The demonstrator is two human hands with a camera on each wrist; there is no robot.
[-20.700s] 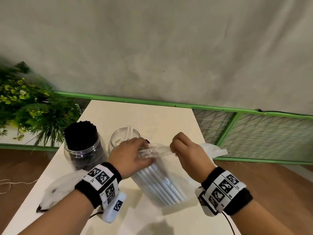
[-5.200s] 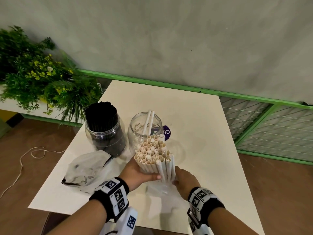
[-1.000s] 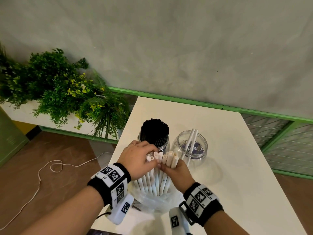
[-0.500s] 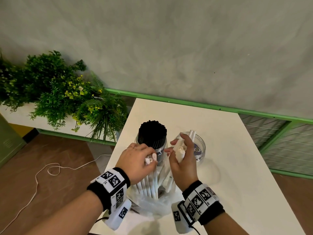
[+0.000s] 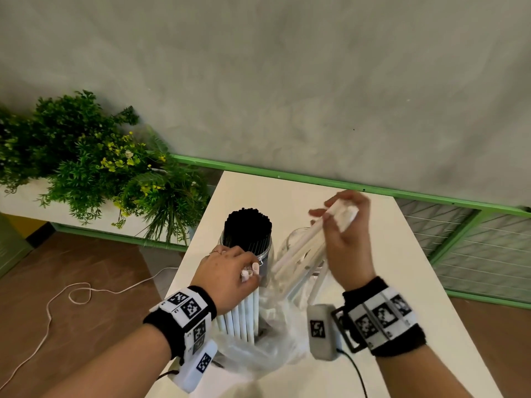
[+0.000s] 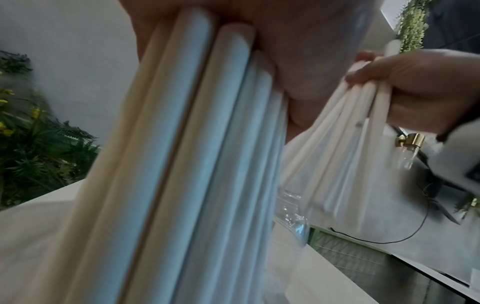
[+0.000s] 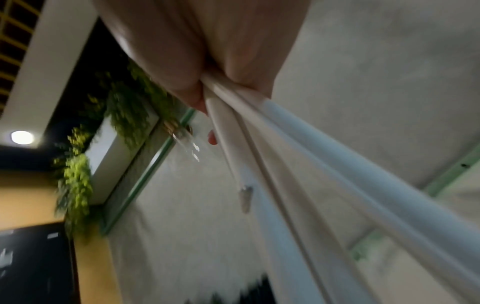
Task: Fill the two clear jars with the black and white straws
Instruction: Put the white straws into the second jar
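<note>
White table (image 5: 388, 282) under a grey wall carries the jar of black straws (image 5: 247, 239). Just right of it stands the clear jar (image 5: 290, 245). Left hand (image 5: 227, 278) clasps an upright bundle of white straws (image 5: 240, 317) in the plastic bag (image 5: 258, 351). Right hand (image 5: 344, 242) grips a slanted handful of straws (image 5: 301, 254), now lifted out of that bundle above the clear jar. Bare tabletop lies right.

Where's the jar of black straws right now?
In the head view the jar of black straws stands on the white table, just beyond the left hand and left of the other clear jar.
</note>
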